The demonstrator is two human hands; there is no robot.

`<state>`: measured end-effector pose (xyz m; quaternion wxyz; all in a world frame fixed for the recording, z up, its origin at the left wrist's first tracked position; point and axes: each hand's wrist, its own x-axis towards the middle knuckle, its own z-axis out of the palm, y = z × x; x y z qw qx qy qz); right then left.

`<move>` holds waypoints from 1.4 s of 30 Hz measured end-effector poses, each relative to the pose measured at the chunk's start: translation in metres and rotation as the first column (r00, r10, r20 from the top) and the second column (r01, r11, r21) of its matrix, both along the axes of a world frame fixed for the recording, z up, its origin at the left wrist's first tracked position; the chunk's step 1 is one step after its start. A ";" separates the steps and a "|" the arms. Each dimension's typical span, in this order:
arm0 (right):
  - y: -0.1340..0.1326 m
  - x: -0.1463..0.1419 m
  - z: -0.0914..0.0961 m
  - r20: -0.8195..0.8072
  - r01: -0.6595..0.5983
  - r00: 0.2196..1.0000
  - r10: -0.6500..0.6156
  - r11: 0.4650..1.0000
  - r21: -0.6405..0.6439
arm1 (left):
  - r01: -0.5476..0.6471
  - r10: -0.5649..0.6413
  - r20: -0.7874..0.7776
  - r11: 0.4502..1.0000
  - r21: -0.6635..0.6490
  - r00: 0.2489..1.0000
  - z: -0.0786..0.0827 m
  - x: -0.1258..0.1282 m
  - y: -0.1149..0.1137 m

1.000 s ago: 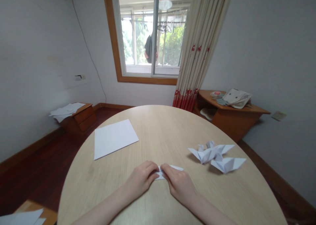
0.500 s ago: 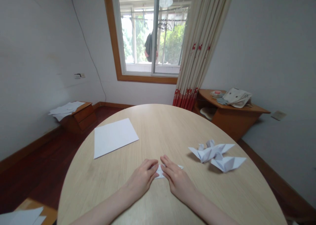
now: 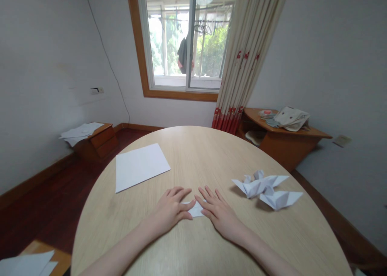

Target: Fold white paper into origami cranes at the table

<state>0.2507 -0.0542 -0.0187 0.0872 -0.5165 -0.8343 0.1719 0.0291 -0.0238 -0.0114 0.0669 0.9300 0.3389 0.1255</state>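
A small folded piece of white paper lies flat on the round wooden table, partly hidden under both hands. My left hand rests on its left side with the fingers spread and the thumb on the paper. From the other side my right hand lies over the paper's right part, fingers apart and stretched out. Neither hand grips the paper. To the right of my right hand stand folded paper birds, close together.
A stack of white sheets lies at the table's left. Beyond the table are a window, a curtain, a corner desk with a cloth bag, and a low cabinet with papers on it.
My hands have spread from closer-set fingers to stretched, separated ones. The left hand has slid slightly left and the right one slightly right along the paper.
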 end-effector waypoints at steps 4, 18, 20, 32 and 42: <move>0.003 0.004 0.002 -0.042 -0.007 0.999 0.006 0.999 -0.039 | 0.038 -0.036 0.025 0.998 -0.057 0.999 0.003 -0.004 0.003; 0.005 0.018 -0.002 -0.125 -0.126 0.984 0.128 0.992 0.022 | 0.081 -0.074 0.068 0.991 -0.107 0.995 0.008 -0.014 0.003; 0.004 0.017 -0.001 -0.116 -0.109 0.987 0.112 0.994 0.032 | 0.098 -0.088 0.103 0.990 -0.100 0.991 0.013 -0.012 -0.001; -0.008 0.010 -0.003 -0.131 -0.213 0.954 0.270 0.917 0.338 | 0.181 -0.174 0.162 0.983 -0.031 0.971 0.002 0.002 -0.009; -0.009 0.010 0.001 -0.123 -0.225 0.951 0.283 0.909 0.352 | 0.189 -0.185 0.219 0.982 0.002 0.958 0.000 0.000 -0.009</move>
